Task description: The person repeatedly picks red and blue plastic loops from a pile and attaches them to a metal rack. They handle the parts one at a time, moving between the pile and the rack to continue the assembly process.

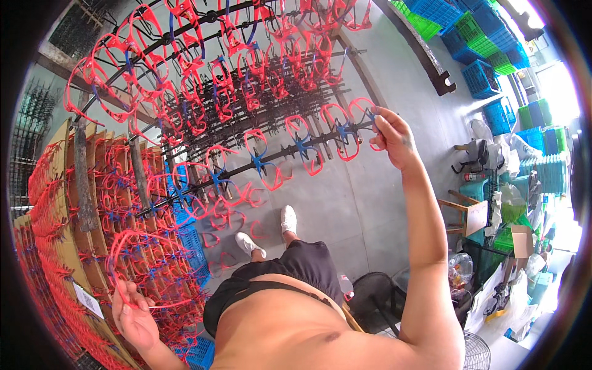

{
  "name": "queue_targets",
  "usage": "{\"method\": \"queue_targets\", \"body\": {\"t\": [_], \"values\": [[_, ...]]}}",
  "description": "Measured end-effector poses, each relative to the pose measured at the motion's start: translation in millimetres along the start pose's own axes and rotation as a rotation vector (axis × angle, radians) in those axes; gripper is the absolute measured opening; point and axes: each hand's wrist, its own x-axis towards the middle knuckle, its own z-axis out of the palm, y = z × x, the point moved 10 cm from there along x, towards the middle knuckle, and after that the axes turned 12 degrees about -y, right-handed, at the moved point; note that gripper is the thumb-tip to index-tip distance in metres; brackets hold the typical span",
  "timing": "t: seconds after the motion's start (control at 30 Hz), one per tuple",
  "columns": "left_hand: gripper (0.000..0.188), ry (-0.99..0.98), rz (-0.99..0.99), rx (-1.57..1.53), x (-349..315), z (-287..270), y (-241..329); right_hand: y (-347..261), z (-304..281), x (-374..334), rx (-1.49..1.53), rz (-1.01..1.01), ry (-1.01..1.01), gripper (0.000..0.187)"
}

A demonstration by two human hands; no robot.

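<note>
My left hand (134, 314), at the lower left, has its fingers closed on thin red curved frames (117, 256) that arc up above it. My right hand (393, 137) is raised at the right end of a black rack bar (280, 154). Its fingers pinch a red loop-shaped frame (359, 103) there; the exact contact is partly hidden by the fingers. Along this bar sit several more red frames (296, 123), spread in a row on blue holders (302, 146). The bar slants from lower left to upper right.
Beyond hang more bars of red frames (185, 61) over a stack of black rods (246, 92). Cardboard-layered stacks of red frames (68, 246) crowd the left, beside a blue crate (196, 256). A wooden stool (475, 216), a fan (476, 351) and blue crates (480, 80) stand right.
</note>
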Motion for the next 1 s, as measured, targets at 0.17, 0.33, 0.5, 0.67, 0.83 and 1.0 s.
{"method": "queue_targets", "body": {"t": [0.17,0.33,0.5,0.67,0.83,1.0], "values": [[0.053,-0.06,0.009,0.036,-9,32,-4,7,0,2,0.1,-0.085,-0.011,0.031],[0.073,-0.076,-0.073,0.112,-13,62,2,5,12,6,0.123,0.094,-0.105,0.05],[0.033,-0.308,-0.399,-0.197,-30,49,-43,54,-13,-2,-0.013,0.108,-0.302,0.081],[0.029,-0.333,-0.367,-0.292,-38,39,-38,108,-51,-4,-0.134,-0.043,-0.003,0.073],[0.032,-0.538,-0.3,-0.135,-39,21,-30,55,-16,-71,-0.057,-0.413,0.53,0.037],[0.031,-0.852,-0.231,-0.029,-43,9,-24,-37,415,-184,-0.328,-0.521,-0.903,0.047]]}}
